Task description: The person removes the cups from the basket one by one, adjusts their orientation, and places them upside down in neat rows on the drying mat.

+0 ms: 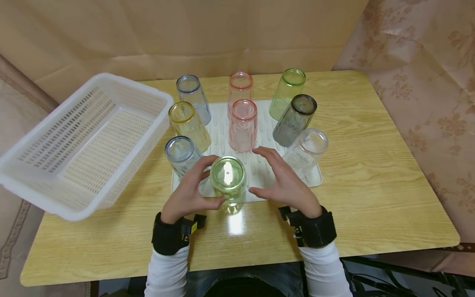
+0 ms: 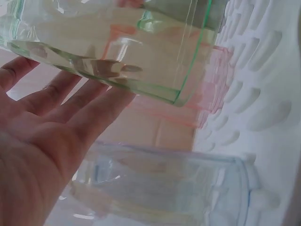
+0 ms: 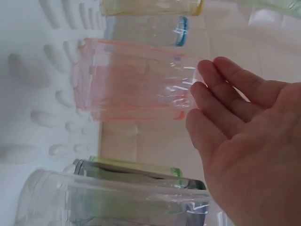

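My left hand (image 1: 191, 192) curves round a green glass (image 1: 228, 177), which stands upside down at the near edge of the white ribbed mat (image 1: 219, 136). The thumb is on its near side and the fingers on its far left side. In the left wrist view, the fingers lie against the wall of the green glass (image 2: 141, 61). My right hand (image 1: 285, 183) is spread and holds nothing, just right of that glass. Close to the right hand are a clear glass (image 1: 313, 142) and a pink glass (image 1: 243, 132). Beside my left hand stands a pale blue glass (image 1: 179, 152).
More upside-down glasses stand on the mat: yellow (image 1: 191, 128), blue (image 1: 194, 97), pink (image 1: 240, 84), green (image 1: 287, 95) and grey (image 1: 293, 123). A white slotted basket (image 1: 163, 101) sits at the left of the wooden table (image 1: 371, 165). A beige curtain (image 1: 185, 37) hangs behind.
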`<state>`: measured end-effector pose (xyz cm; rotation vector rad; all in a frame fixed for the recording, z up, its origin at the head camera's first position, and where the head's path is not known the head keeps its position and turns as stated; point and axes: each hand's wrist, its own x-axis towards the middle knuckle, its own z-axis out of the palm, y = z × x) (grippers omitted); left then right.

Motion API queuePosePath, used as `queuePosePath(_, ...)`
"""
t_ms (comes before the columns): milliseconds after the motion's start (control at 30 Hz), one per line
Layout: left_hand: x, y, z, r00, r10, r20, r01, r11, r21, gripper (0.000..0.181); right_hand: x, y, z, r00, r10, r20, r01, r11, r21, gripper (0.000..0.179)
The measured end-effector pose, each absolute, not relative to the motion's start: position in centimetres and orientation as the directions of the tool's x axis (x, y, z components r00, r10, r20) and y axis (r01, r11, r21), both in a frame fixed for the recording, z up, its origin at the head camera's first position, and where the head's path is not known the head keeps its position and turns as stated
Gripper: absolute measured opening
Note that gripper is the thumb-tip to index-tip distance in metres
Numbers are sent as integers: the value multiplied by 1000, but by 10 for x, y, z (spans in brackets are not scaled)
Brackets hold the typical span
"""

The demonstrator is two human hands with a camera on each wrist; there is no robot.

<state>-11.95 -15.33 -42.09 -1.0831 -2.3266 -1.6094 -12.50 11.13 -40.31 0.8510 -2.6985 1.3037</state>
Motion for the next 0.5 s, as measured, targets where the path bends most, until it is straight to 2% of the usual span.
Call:
queuePosePath(267, -134, -142, -425, -755, 448, 478, 594, 160, 788, 82, -125, 98, -399, -807, -461, 369, -553, 370, -747, 103)
queuePosePath(500, -144, -118, -432, -718, 481, 504, 608, 80, 790, 78, -129, 91, -400, -796, -378, 472, -588, 298, -752, 106)
